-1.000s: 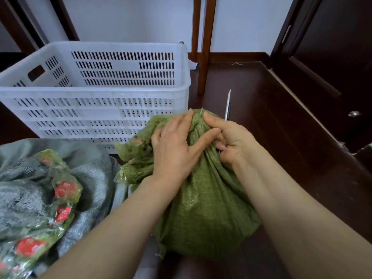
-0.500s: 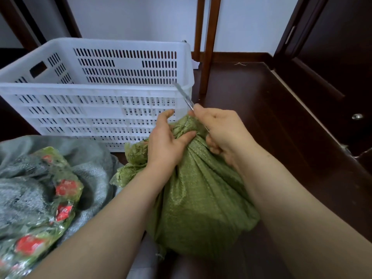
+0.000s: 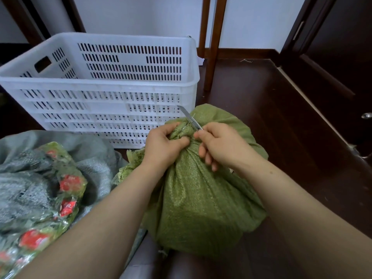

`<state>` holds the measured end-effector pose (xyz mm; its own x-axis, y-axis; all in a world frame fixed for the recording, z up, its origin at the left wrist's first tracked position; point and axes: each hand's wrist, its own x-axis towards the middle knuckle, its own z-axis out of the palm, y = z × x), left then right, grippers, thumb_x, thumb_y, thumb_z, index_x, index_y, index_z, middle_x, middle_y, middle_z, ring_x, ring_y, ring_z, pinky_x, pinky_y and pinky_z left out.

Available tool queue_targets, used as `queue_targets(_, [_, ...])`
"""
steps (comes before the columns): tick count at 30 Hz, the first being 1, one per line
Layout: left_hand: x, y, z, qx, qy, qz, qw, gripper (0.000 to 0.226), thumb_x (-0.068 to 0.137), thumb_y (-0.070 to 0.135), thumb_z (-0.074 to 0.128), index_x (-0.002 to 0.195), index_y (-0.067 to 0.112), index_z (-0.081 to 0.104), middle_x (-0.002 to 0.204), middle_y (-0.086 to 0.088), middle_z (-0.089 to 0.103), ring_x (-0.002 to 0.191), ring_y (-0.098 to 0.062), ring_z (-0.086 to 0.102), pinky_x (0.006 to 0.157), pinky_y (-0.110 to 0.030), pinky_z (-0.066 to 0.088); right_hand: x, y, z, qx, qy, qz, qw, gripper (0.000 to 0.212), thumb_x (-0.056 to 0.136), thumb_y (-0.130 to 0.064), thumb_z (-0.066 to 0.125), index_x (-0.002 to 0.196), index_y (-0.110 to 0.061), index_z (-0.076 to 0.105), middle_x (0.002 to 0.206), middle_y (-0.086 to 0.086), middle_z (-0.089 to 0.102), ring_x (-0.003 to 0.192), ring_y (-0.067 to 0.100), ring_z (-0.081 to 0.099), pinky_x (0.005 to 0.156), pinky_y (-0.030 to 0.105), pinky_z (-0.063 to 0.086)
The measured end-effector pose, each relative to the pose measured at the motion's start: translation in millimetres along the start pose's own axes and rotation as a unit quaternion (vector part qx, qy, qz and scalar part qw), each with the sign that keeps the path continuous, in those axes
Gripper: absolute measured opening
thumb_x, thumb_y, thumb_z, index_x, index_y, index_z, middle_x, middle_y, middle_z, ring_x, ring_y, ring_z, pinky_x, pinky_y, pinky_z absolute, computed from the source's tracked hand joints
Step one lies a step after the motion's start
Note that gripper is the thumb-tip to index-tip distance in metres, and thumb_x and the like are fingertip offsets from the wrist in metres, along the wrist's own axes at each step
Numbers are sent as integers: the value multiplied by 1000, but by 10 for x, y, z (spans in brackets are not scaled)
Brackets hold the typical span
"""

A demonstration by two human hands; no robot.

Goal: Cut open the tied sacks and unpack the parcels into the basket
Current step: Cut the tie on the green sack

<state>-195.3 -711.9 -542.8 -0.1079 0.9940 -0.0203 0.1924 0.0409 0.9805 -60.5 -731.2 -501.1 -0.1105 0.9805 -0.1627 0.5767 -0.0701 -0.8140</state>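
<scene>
A green woven sack [image 3: 203, 200] stands on the dark floor in front of me, its neck bunched and tied. My left hand [image 3: 163, 146] grips the gathered neck just above the tie. My right hand [image 3: 219, 146] holds a thin metal blade [image 3: 189, 117], which slants up and to the left and lies against the neck of the sack. A white slotted plastic basket [image 3: 112, 83] stands just behind the sack, to the left; nothing shows inside it from here.
At the lower left lies a grey sack [image 3: 96, 158] with a clear bag of red-and-green packets [image 3: 50, 190] on it. Two wooden legs [image 3: 213, 43] stand behind the basket. A dark door [image 3: 332, 67] with a metal stop [image 3: 366, 115] closes off the right.
The blade has tilted from pointing straight up to slanting left across the sack's neck. My left hand has shifted from lying over the bunched top to gripping the neck.
</scene>
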Motion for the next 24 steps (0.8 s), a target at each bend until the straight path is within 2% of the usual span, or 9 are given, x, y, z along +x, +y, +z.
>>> queue_targets(2, [27,-10,-21,2,-2,-13,1000,34,63,13,81,90,31,73,95,2,74,94,-16,69,93,-41,53,-30,76,13,-46,10,-16,999,19,98,-26,41,87,-19,54,60,-1,66,42,17,57,49,35,44])
queue_targets(4, [52,-18,-26,-3,13,-35,999,35,64,9,85,94,22,71,95,-2,74,91,-19,70,92,-41,53,-50,126,18,-97,28,-42,994,20,98,-27,42,85,-18,55,64,-2,69,43,12,54,62,40,51])
queue_targets(6, [67,-16,-17,-7,30,-44,999,34,64,8,86,93,16,69,93,-4,73,89,-20,70,90,-42,54,-49,147,26,-148,44,-58,986,23,98,-28,42,87,-15,57,73,1,70,56,16,56,74,42,51])
queue_targets(9, [56,4,3,-16,34,-49,998,28,65,6,85,86,14,70,89,-5,74,87,-22,71,87,-42,56,-42,143,36,-200,54,-67,976,25,99,-30,40,92,-13,58,87,5,69,81,26,61,81,40,49])
queue_targets(12, [66,-10,-3,-26,35,-53,998,29,64,5,85,91,7,73,87,-7,75,85,-25,72,84,-44,57,-64,131,39,-230,50,-72,969,25,99,-30,39,94,-13,57,88,4,68,88,24,61,80,39,48])
queue_targets(15, [82,-5,13,-36,42,-63,996,49,55,13,90,99,4,71,91,-8,74,88,-26,71,86,-44,56,-73,122,52,-258,60,-79,961,24,99,-30,38,92,-15,56,87,2,67,86,25,61,73,36,47])
queue_targets(17, [107,-6,22,-34,57,-73,995,59,47,20,92,100,8,69,97,-7,72,93,-24,69,89,-43,55,-68,117,60,-282,69,-86,953,24,100,-30,38,92,-15,54,89,4,65,85,26,59,66,33,40])
queue_targets(20, [122,10,25,-30,76,-79,994,47,55,13,91,92,18,63,98,-7,69,96,-22,67,91,-41,54,-77,97,51,-313,76,-88,943,25,100,-30,38,98,-12,55,95,9,63,88,29,56,65,31,32])
queue_targets(24, [133,34,39,-36,70,-81,994,49,60,7,88,101,15,62,92,1,62,96,-18,63,93,-36,52,-94,110,53,-339,77,-90,933,22,100,-28,38,100,-12,53,99,12,63,94,33,58,67,33,33])
